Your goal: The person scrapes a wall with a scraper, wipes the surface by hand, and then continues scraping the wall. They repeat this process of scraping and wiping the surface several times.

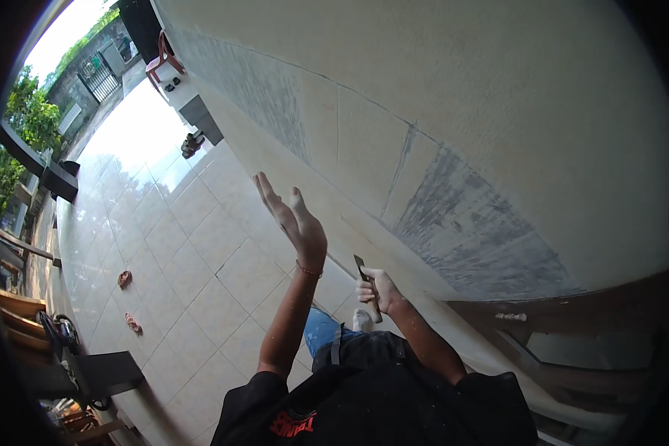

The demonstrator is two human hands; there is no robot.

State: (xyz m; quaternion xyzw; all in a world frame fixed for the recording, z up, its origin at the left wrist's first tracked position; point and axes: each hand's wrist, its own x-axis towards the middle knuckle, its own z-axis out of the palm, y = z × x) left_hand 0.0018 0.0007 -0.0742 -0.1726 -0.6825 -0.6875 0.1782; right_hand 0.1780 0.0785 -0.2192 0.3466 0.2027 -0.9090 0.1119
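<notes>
My left hand (299, 227) is raised in front of me, fingers stretched out and nothing in them; pale dust coats it and a thin bracelet circles the wrist. In my right hand (381, 288), the fingers wrap round the handle of a putty knife (360, 264), its narrow dark blade pointing up and away from me. White residue covers this hand too. Both hands are held near the wall (453, 134), apart from its surface. Grey, rough-streaked patches (476, 230) mark the lower part of the cream wall, with thin lines drawn around them.
A tiled floor (201, 260) stretches to the left, with a pair of sandals (132, 322) on it. Further along the wall are a dark block (201, 119) and a red chair (162, 62). A wooden-framed opening (572, 327) lies at the right, dark posts (104, 375) at the left.
</notes>
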